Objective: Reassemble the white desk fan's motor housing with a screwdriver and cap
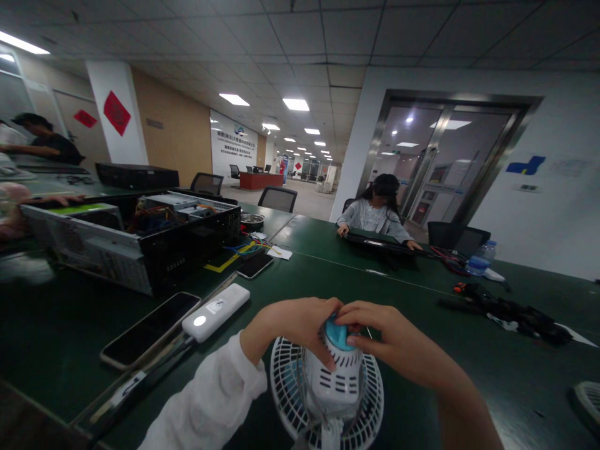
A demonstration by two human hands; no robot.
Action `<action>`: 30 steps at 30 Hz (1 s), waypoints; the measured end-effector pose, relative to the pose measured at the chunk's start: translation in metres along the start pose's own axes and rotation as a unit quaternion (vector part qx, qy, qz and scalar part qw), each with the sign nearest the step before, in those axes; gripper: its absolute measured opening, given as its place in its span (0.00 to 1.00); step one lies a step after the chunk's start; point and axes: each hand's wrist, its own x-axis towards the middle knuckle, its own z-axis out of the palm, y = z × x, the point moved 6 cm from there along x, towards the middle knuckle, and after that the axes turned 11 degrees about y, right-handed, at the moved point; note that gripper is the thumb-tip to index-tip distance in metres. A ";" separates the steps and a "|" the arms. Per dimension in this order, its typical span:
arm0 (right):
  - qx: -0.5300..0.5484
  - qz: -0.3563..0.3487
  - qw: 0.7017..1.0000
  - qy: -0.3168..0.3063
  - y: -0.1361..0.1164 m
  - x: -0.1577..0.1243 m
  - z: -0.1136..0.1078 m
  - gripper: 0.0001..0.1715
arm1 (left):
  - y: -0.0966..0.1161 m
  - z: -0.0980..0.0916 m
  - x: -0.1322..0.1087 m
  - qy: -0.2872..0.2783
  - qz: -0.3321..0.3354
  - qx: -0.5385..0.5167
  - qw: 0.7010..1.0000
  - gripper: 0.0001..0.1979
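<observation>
Our fingers (328,312) are curled closed around the top of a small white plastic desk fan (334,387), none of them released. Our left hand (290,328), in a loose white sleeve (210,394), wraps the ribbed, slotted motor housing, while our right hand (398,337) clasps the round blue cap (336,333) on its end, with thumb and fingers meeting over it. The two hands nearly touch above the cap. The fan sits just in front of us on a dark green table (422,400), motor end up, its round white slatted grille (363,400) spread beneath our hands. Just beyond our left wrist lie a white oblong power bank (215,311) and a black smartphone (150,330), side by side, and a second black smartphone (254,264) lies further on, beside an open black computer case (187,237) full of coloured wires. To the right, well apart from us, are a heap of black cables (510,314) and a clear water bottle (482,257). Across the table, a seated person (375,212) rests both hands on a flat black device (379,245), and at the far left another person's hand (56,199) lies on the case.
</observation>
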 end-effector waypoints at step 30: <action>-0.133 0.045 0.990 0.032 -0.003 -0.004 0.002 0.14 | 0.003 -0.001 -0.002 -0.003 0.001 -0.001 1.000 0.37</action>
